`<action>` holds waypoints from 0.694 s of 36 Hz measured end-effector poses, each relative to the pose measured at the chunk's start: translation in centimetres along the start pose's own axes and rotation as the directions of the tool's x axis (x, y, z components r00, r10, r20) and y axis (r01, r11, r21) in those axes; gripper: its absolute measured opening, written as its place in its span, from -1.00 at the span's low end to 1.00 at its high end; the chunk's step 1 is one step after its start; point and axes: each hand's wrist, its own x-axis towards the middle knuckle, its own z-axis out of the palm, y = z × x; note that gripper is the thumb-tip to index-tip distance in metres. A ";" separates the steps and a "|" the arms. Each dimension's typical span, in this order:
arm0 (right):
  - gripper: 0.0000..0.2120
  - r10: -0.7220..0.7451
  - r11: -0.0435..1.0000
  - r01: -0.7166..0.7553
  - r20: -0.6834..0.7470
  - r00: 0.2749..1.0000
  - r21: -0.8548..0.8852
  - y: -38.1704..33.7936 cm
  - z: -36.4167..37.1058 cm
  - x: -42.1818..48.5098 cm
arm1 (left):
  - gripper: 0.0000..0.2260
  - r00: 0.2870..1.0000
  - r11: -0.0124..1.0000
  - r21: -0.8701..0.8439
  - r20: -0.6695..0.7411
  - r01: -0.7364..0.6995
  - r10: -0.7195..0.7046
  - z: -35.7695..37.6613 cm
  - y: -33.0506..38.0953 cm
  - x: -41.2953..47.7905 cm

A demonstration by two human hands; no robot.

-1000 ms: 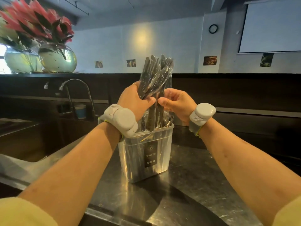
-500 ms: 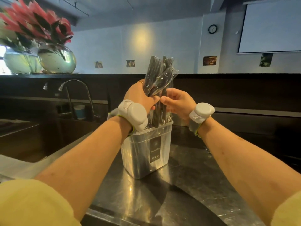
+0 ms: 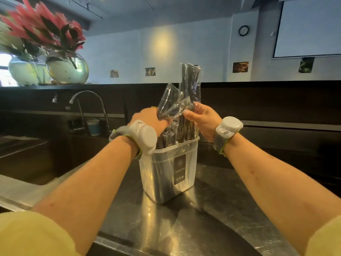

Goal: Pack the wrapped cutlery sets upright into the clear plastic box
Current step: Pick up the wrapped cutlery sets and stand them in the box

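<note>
Lowered since the earlier views, the left hand (image 3: 149, 117) now sits just above the rim of the clear plastic box (image 3: 166, 174), and the tilted set (image 3: 169, 104) leans further left. On the steel bench (image 3: 166, 228) stands one box. Two hands work close together over it, the left gripping the tilted set low down and the right hand (image 3: 203, 119) pinching its wrapper higher up. The other wrapped cutlery sets (image 3: 191, 85) stand upright inside, too overlapped to count. Packing seems nearly done; this set wants straightening. Beyond: one tap (image 3: 88, 100), two glass vases (image 3: 67, 68), one wall clock (image 3: 243, 30).
</note>
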 end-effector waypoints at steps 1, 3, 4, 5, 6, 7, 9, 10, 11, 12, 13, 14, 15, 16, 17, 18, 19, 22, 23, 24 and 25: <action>-0.85 0.003 0.999 -0.003 0.002 1.000 0.052 0.1 0.0 0.0 | -0.78 0.997 0.999 -0.035 0.078 -0.014 0.017 0.2 0.0 -0.2; -0.86 0.026 0.989 -0.027 0.009 1.000 0.148 0.1 0.1 -0.1 | -0.78 0.985 0.996 -0.083 0.165 -0.039 0.052 0.5 0.0 -0.5; -0.87 0.031 0.984 -0.033 0.015 0.999 0.175 0.2 0.1 0.0 | -0.76 0.983 0.994 -0.096 0.173 -0.044 0.060 0.5 0.0 -0.6; -0.86 0.028 0.983 -0.031 0.019 0.999 0.181 0.3 0.1 0.0 | -0.73 0.982 0.993 -0.112 0.177 -0.044 0.063 0.4 -0.1 -0.6; -0.84 0.018 0.985 -0.022 0.023 1.000 0.172 0.3 0.2 0.0 | -0.72 0.981 0.989 -0.142 0.185 -0.037 0.064 0.2 -0.3 -0.7; -0.81 0.016 0.987 -0.019 0.023 1.000 0.161 0.3 0.2 0.0 | -0.71 0.976 0.983 -0.183 0.208 -0.023 0.062 0.2 -0.4 -0.7; -0.79 0.007 0.994 -0.010 0.025 1.000 0.112 0.2 0.5 0.3 | -0.71 0.962 0.971 -0.240 0.263 -0.004 0.069 0.0 -0.7 -0.8; -0.81 -0.004 0.997 0.001 0.030 1.000 0.078 0.2 0.6 0.4 | -0.69 0.956 0.973 -0.232 0.283 -0.004 0.072 0.0 -0.9 -0.8; -0.83 -0.011 0.999 0.010 0.033 0.999 0.050 0.2 0.7 0.6 | -0.65 0.953 0.979 -0.203 0.294 -0.007 0.068 0.1 -1.1 -0.7; -0.84 -0.016 1.000 0.016 0.037 0.999 0.025 0.2 0.7 0.7 | -0.63 0.952 0.986 -0.167 0.300 -0.010 0.061 0.1 -1.3 -0.6; -0.84 -0.021 1.000 0.020 0.049 0.999 0.006 0.3 0.7 0.8 | -0.62 0.951 0.990 -0.143 0.304 -0.006 0.049 0.0 -1.6 -0.5; -0.83 -0.032 0.999 0.032 0.062 0.998 -0.006 0.3 0.7 1.0 | -0.63 0.951 0.990 -0.140 0.307 0.001 0.043 -0.1 -1.7 -0.4; -0.82 -0.045 0.999 0.046 0.074 0.996 -0.007 0.2 0.8 0.9 | -0.63 0.950 0.989 -0.150 0.310 0.010 0.038 -0.1 -1.8 -0.4; -0.82 -0.058 0.998 0.058 0.089 0.994 -0.002 0.3 0.8 1.0 | -0.63 0.951 0.987 -0.159 0.306 0.018 0.032 -0.2 -2.0 -0.4; -0.81 -0.064 0.998 0.065 0.101 0.993 0.003 0.3 0.9 1.2 | -0.64 0.954 0.986 -0.164 0.297 0.023 0.028 -0.2 -2.2 -0.3; -0.81 -0.069 0.998 0.070 0.107 0.992 -0.008 0.2 1.0 1.2 | -0.66 0.958 0.985 -0.172 0.287 0.026 0.025 -0.2 -2.3 -0.4; -0.81 -0.073 0.997 0.077 0.111 0.991 -0.027 0.2 1.1 1.2 | -0.69 0.961 0.982 -0.184 0.275 0.033 0.019 -0.2 -2.4 -0.4; -0.80 -0.084 0.994 0.093 0.128 0.988 -0.064 0.6 1.2 1.2 | -0.74 0.967 0.982 -0.188 0.255 0.030 0.020 -0.1 -2.6 -0.3; -0.79 -0.081 0.992 0.093 0.133 0.988 -0.089 0.7 1.0 0.9 | -0.73 0.967 0.984 -0.177 0.254 0.027 0.019 0.0 -2.6 -0.2; -0.77 -0.074 0.988 0.092 0.137 0.988 -0.125 0.8 0.9 0.7 | -0.72 0.967 0.986 -0.165 0.253 0.026 0.017 0.0 -2.6 -0.2; -0.76 -0.058 0.982 0.084 0.147 0.987 -0.171 1.0 0.8 0.3 | -0.71 0.967 0.986 -0.167 0.255 0.028 0.015 0.1 -2.7 -0.2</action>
